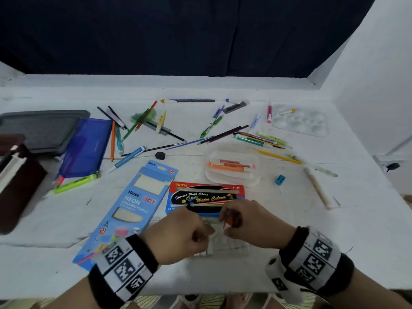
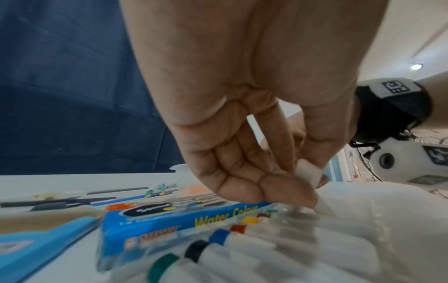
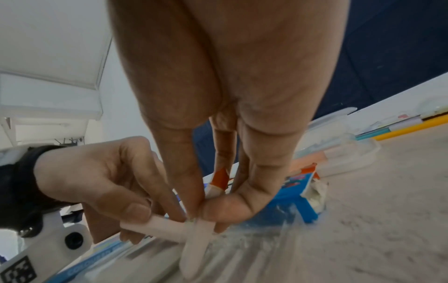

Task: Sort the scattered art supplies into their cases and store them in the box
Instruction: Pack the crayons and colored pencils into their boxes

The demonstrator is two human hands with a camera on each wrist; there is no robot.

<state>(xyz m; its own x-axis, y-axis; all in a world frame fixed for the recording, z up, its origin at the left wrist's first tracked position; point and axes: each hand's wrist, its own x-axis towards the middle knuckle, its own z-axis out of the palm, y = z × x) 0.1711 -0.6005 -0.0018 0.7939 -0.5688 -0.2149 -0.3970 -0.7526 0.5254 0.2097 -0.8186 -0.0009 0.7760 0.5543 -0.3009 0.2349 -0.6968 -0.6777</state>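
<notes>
Both hands, left (image 1: 178,233) and right (image 1: 247,219), each pinching 1 white paint tube (image 3: 157,226) over the clear tray (image 2: 351,239) beside the water colour box (image 1: 207,197)

Glossy cardboard water colour box (image 1: 206,197)

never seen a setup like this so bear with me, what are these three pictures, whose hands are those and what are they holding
There is no machine here: a person wears one camera on the head and one on each wrist band. The head view looks down at a white table; the other two look along each hand.

Scattered pencils, pens and brushes lie on the table, with a blue Ninso pencil box, a Nikki water colour box, a clear paint palette and a blue sharpener.

The left hand and right hand each pinch a small white paint tube over a clear tray of tubes with coloured caps.
</notes>
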